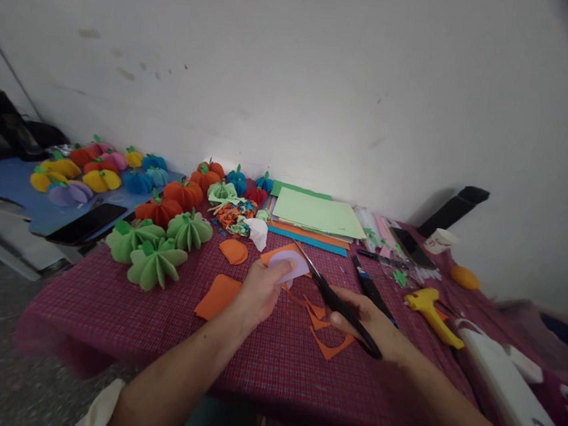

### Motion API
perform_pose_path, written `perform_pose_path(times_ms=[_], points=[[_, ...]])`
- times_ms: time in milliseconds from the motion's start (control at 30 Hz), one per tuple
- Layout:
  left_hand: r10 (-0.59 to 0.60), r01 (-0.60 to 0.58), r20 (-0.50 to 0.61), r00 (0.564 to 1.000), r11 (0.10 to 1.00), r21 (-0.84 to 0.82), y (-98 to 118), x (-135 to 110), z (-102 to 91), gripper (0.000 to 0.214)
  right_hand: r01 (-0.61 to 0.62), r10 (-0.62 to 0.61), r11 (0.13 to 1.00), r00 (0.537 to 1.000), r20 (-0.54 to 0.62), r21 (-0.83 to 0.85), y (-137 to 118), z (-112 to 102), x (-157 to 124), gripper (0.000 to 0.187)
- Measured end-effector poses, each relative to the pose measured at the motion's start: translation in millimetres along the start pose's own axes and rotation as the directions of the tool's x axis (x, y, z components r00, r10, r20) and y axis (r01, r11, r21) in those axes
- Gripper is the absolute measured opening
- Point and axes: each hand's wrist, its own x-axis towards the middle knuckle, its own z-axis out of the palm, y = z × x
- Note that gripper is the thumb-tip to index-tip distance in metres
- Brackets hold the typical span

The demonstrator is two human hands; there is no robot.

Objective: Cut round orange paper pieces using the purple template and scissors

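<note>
My left hand pinches a piece of orange paper with a white round template laid on it, held just above the table. My right hand is wrapped round the handles of black scissors, whose blades point up and left into the orange paper. Orange offcuts lie on the red checked tablecloth under the scissors. An orange square and a stack of orange circles rest just left of my left hand.
Paper pumpkins in green, orange, yellow and blue sit at the back left. A stack of coloured sheets lies behind. A yellow glue gun, a phone, a paper cup and a white case are on the right.
</note>
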Motion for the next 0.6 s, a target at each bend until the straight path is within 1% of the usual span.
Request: perform_pose_path(times_ms=[167, 333, 600], points=[[-0.001, 0.001, 0.013, 1.0, 1.0, 0.009, -1.1, 0.4, -0.9, 0.015, -0.037, 0.038, 0.998, 0.999, 0.006, -0.046, -0.7, -4.5, -2.0, 0.052], [-0.006, 0.006, 0.04, 0.999, 1.0, -0.001, -1.9, 0.0, -1.4, 0.016, -0.044, 0.045, 0.998, 0.998, 0.031, -0.054, 2.0, -8.7, -3.0, 0.057], [-0.006, 0.005, 0.028, 1.0, 1.0, 0.011, -1.9, 0.2, -0.3, 0.016, -0.04, 0.043, 0.996, 0.999, 0.026, -0.085, 1.0, -6.6, -3.3, 0.06]])
